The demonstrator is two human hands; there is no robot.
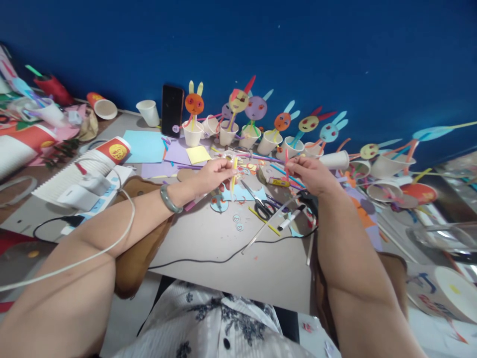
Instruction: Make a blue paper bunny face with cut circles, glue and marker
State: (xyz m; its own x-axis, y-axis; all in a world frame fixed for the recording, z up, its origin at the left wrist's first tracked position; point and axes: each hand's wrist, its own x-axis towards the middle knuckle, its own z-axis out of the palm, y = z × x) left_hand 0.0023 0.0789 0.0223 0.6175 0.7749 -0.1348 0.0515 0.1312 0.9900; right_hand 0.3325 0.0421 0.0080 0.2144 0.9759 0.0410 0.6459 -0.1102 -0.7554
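Note:
My left hand (219,175) pinches a short yellow strip (234,176) that stands upright between thumb and fingers. To the right, my right hand (308,171) has its fingers closed on a thin pinkish-red strip (286,164), also upright. The two hands are apart. Below and between them lie black-handled scissors (264,206) and a blue paper face (219,203). Two small round paper pieces with hearts (238,222) rest on the grey tabletop (208,238). A yellow glue or marker tube (279,182) lies beside my right fingertips.
Paper cups with animal faces on sticks, one with an orange face (194,104), line the blue wall. A phone (172,110) leans there. Left are a power strip (100,199), stacked cups (82,171) and a white cable. A black cable (208,260) crosses the table.

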